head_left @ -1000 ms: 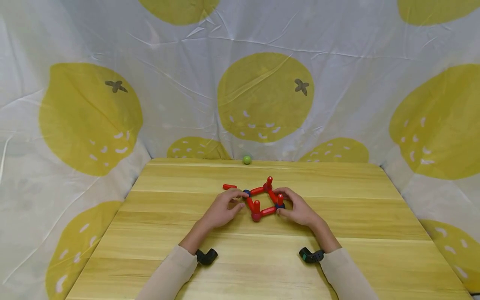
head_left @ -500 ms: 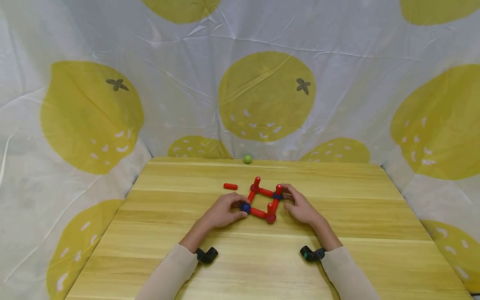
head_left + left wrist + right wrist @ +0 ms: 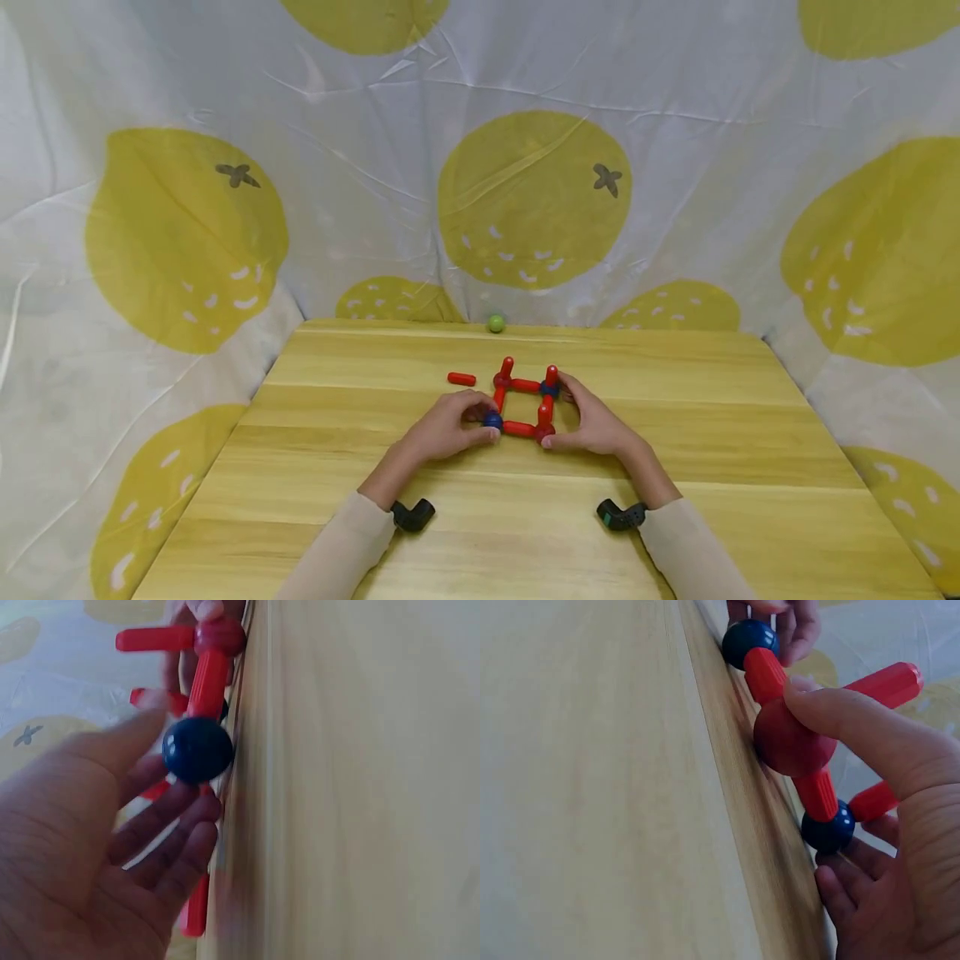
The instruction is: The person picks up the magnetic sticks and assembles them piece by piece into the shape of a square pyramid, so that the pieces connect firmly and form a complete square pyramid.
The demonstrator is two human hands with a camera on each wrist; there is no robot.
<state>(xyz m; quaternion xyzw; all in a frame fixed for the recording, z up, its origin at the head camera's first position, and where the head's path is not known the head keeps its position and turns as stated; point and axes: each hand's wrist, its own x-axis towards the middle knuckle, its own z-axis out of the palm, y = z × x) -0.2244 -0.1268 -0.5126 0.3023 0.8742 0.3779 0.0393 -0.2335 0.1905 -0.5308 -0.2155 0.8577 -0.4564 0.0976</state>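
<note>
A square frame of red rods [image 3: 519, 428] and balls lies on the table, with upright rods on three corners. At its near left corner a blue ball [image 3: 492, 420] has no upright rod; my left hand [image 3: 448, 423] holds this ball between thumb and fingers. My right hand [image 3: 597, 418] spans the frame's right side. Its thumb presses the dark red ball [image 3: 791, 739] at the near right corner, and its fingers reach behind the blue ball [image 3: 829, 827] at the far right. Another dark red ball [image 3: 502, 381] forms the far left corner.
One loose red rod [image 3: 461, 379] lies beyond my left hand. A green ball [image 3: 496, 323] sits at the back edge of the wooden table [image 3: 480, 533], against a lemon-print cloth [image 3: 675, 167]. Black wrist cameras [image 3: 413, 515] are on both wrists.
The frame has turned counterclockwise, from a diamond to nearly square-on. My left hand has taken hold of the blue ball, now nearer to me. My right thumb has moved onto the near dark red ball.
</note>
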